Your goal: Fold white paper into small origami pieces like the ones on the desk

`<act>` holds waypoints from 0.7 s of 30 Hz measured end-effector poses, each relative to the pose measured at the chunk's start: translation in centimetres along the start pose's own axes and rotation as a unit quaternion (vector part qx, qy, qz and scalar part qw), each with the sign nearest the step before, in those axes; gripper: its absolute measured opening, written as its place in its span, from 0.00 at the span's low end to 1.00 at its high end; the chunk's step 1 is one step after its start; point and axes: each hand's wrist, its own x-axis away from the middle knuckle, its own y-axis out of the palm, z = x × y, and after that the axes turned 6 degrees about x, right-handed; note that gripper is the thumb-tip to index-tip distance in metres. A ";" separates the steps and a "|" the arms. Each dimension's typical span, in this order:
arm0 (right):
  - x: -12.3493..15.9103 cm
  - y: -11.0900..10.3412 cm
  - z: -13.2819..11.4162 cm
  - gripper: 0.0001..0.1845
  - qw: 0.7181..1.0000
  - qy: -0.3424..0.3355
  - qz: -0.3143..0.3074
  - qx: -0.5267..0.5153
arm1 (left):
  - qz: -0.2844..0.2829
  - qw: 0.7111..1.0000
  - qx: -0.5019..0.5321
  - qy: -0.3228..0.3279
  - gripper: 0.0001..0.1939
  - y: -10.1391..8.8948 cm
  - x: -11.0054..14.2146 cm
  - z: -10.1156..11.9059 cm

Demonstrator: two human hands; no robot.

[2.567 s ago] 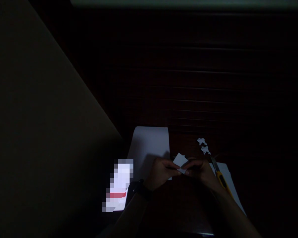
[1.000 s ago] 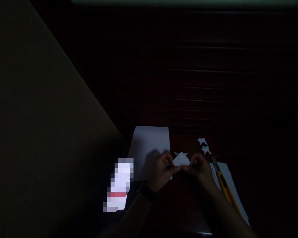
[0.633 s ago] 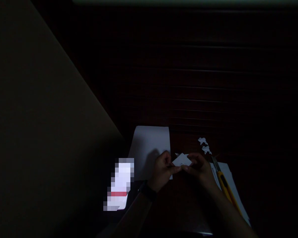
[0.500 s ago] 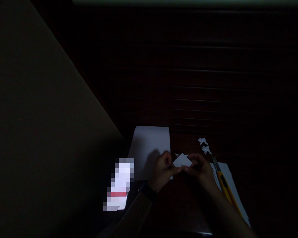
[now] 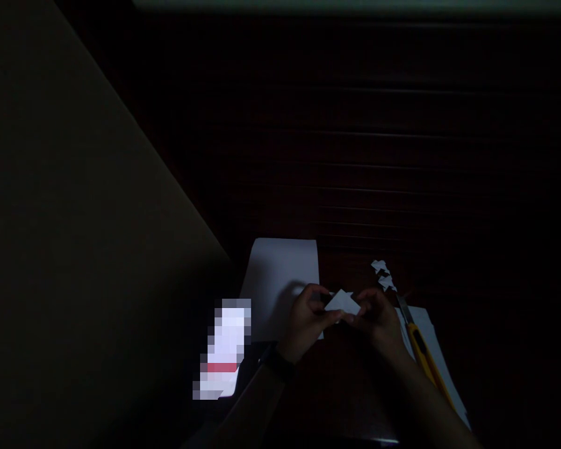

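Note:
Between my two hands is a small piece of folded white paper (image 5: 342, 302), its top corner pointing away from me. My left hand (image 5: 309, 318) pinches its left side and lower edge, the thumb along the bottom. On the opposite side my right hand (image 5: 378, 319) grips it, its thumb meeting the left one at the lower edge. Dim light hides the finer creases. Just beyond the hands, several small folded white paper pieces (image 5: 383, 275) lie on the dark table. A yellow utility knife (image 5: 424, 357), blade out, rests right of my right forearm.
A blank white sheet (image 5: 283, 268) lies behind my left hand. More white paper (image 5: 442, 362) sits under the knife. A lit phone screen (image 5: 227, 349), blurred out, glows at the left. A pale wall or panel (image 5: 98, 218) rises on the left, and dark slatted wood (image 5: 378, 156) stands behind.
My left fingers have lifted and stretched over the upper left of the folded paper. The thumbs have shifted slightly at its lower edge. Everything else looks the same.

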 end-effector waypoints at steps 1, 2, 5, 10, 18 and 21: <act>-0.1 0.0 -0.1 0.21 1.000 -0.001 -0.002 0.011 | 0.012 1.000 -0.012 0.006 0.23 -0.1 -0.1 -0.1; -0.1 0.1 -0.3 0.22 1.000 -0.003 -0.006 0.019 | 0.022 0.999 -0.025 0.013 0.23 -0.1 -0.1 -0.3; -0.2 0.2 -0.5 0.25 0.998 -0.007 -0.058 0.005 | 0.034 0.997 -0.059 0.025 0.25 -0.1 -0.2 -0.4; -0.4 0.1 0.0 0.29 0.995 0.006 -0.093 -0.020 | 0.048 0.993 -0.103 0.045 0.24 0.2 0.1 -0.4; -0.3 -0.1 -0.3 0.29 0.997 0.011 -0.073 0.007 | 0.038 0.992 -0.102 0.059 0.21 0.0 -0.3 -0.3; -0.1 0.0 -0.5 0.30 0.997 0.011 -0.069 0.021 | 0.038 0.997 -0.047 0.042 0.17 0.1 -0.4 -0.7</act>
